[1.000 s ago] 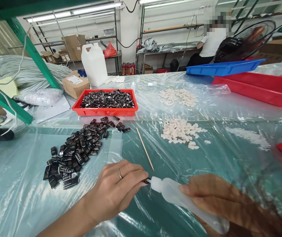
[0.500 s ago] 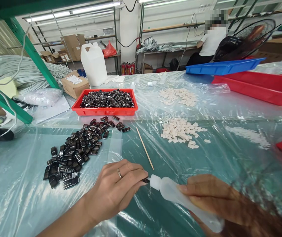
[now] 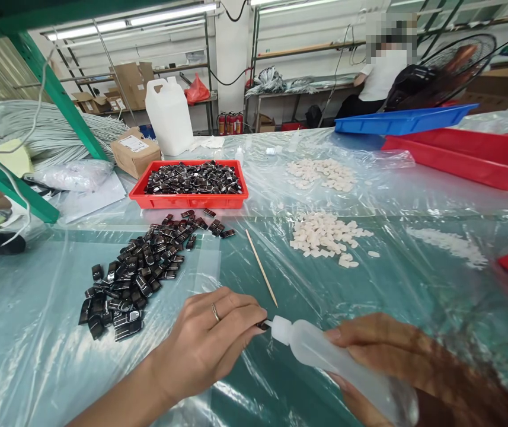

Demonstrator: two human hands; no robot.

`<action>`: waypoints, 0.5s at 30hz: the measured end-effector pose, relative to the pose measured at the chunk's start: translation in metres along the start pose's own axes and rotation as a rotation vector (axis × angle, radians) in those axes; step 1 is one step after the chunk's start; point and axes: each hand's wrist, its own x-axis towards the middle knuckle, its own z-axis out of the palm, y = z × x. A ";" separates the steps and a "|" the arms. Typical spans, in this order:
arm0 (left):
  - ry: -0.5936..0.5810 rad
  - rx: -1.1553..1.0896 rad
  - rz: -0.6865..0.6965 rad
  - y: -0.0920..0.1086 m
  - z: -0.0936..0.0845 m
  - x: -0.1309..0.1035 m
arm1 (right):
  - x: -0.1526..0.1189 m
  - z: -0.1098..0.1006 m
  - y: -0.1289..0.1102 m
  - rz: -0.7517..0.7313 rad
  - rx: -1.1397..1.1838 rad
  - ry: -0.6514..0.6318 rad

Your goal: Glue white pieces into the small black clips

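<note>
Left hand (image 3: 211,337) pinches one small black piece (image 3: 262,325) by the table's (image 3: 280,385) near edge, facing one squeeze bottle (image 3: 320,350) gripped in the right hand (image 3: 382,349).

Toward the table's left edge, one loose heap of black parts (image 3: 140,284) lies near the left hand, perhaps for easy picking; one red tray (image 3: 187,202) holds more behind. One wooden stick (image 3: 261,267) lies beyond the fingertips. The piece's end appears left free for the tilted bottle's nozzle (image 3: 268,323); contact is unclear. Farther right sit two heaps of white pieces (image 3: 320,234), overlapping too much to count.
</note>
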 end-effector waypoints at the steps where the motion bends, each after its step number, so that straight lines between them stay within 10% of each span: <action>1: -0.003 0.004 -0.001 0.000 0.000 0.000 | -0.001 0.000 0.000 0.002 0.001 -0.001; 15: -0.015 -0.037 -0.011 0.002 -0.001 0.001 | -0.034 -0.023 0.014 0.034 0.007 -0.020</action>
